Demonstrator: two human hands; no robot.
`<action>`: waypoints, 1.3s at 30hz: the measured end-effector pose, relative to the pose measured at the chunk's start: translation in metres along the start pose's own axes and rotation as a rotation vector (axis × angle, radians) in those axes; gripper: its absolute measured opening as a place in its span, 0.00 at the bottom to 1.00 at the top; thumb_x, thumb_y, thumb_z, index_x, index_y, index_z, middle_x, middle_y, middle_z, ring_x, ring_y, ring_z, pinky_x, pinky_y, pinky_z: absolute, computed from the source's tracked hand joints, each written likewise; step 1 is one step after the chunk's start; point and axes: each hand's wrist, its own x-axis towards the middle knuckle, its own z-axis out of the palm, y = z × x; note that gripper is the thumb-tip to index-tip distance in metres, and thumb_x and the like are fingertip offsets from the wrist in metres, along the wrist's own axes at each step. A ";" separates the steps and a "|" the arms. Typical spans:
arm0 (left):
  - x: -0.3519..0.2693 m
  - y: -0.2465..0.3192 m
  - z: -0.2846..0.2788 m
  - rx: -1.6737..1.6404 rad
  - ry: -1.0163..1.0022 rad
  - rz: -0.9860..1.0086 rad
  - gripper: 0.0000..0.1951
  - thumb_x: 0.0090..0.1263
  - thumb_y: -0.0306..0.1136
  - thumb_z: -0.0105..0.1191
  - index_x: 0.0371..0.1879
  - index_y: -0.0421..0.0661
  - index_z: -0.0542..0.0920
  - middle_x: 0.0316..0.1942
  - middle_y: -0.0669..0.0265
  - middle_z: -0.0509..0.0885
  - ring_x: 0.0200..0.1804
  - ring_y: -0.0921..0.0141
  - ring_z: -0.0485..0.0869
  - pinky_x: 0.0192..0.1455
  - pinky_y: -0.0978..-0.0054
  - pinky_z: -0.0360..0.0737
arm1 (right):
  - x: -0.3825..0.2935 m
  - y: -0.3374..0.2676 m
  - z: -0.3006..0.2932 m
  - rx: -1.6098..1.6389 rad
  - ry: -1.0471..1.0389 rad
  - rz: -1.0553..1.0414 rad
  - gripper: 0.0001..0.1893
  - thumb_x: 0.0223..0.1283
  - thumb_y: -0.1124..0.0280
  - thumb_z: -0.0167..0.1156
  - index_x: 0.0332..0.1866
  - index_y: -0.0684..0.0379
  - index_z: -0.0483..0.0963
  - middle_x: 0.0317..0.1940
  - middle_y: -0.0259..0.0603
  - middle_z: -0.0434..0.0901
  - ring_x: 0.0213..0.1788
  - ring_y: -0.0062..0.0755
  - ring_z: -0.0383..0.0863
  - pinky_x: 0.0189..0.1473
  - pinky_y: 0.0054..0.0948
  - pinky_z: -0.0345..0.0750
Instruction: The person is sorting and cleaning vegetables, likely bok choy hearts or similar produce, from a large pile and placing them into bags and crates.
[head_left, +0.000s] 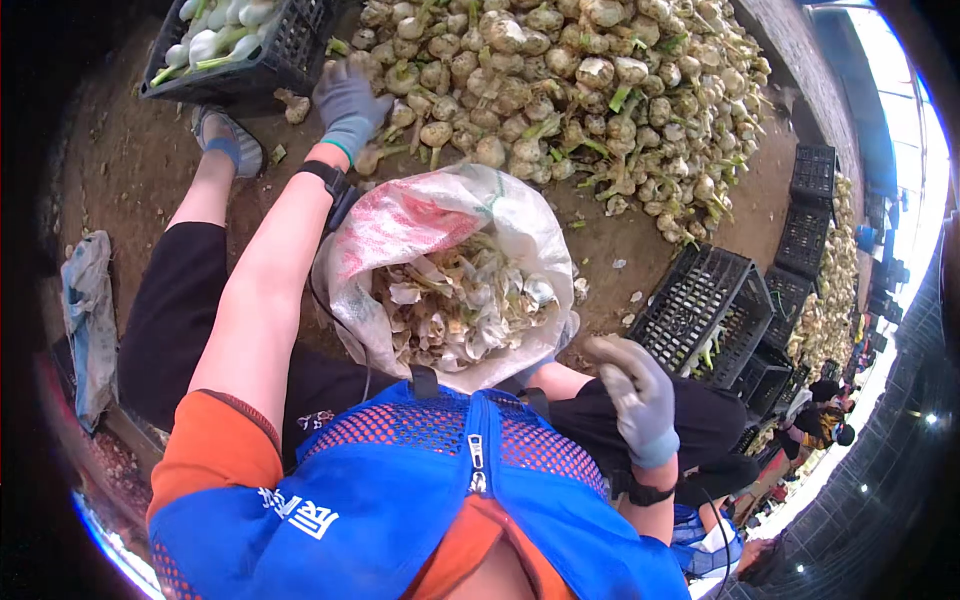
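Note:
My left hand (349, 109), in a grey glove with a teal cuff, reaches to the near-left edge of a large heap of garlic bulbs (525, 97). Its thumb is spread from the fingers, and no bulb shows in it. My right hand (637, 397), in a grey glove with dirt-stained fingers, hovers above my right leg with loosely curved fingers and nothing visible between them. Between my legs stands a white woven sack (525, 202) with a rolled rim and a faded red print. Dry garlic skins and stem scraps (465, 307) fill its mouth.
A black plastic crate (300, 45) of cleaned garlic stands at upper left, with a loose bulb (295, 106) beside it. Another black crate (694, 300) sits at right; more crates (802, 240) line up beyond. A person (817, 427) is farther right. A crumpled sack (90, 322) lies far left.

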 end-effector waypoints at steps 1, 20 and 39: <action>0.001 0.012 -0.006 -0.011 0.074 0.110 0.36 0.54 0.54 0.62 0.61 0.51 0.69 0.63 0.54 0.70 0.64 0.53 0.68 0.63 0.58 0.69 | 0.006 0.005 0.006 0.012 -0.017 -0.008 0.11 0.62 0.75 0.54 0.47 0.64 0.78 0.46 0.48 0.80 0.49 0.43 0.80 0.52 0.33 0.74; -0.020 0.009 -0.086 -0.177 0.114 0.556 0.16 0.56 0.40 0.58 0.41 0.45 0.80 0.40 0.51 0.82 0.46 0.53 0.80 0.48 0.59 0.77 | 0.030 0.041 0.047 0.055 0.188 -0.413 0.11 0.58 0.71 0.59 0.46 0.57 0.78 0.43 0.45 0.80 0.46 0.43 0.80 0.50 0.33 0.75; -0.293 0.038 -0.185 -0.913 -0.097 0.833 0.38 0.44 0.31 0.73 0.58 0.42 0.70 0.54 0.57 0.75 0.59 0.61 0.73 0.64 0.67 0.67 | 0.043 0.025 0.085 1.237 -0.109 -0.165 0.14 0.69 0.65 0.52 0.54 0.61 0.73 0.44 0.35 0.80 0.41 0.20 0.80 0.42 0.19 0.78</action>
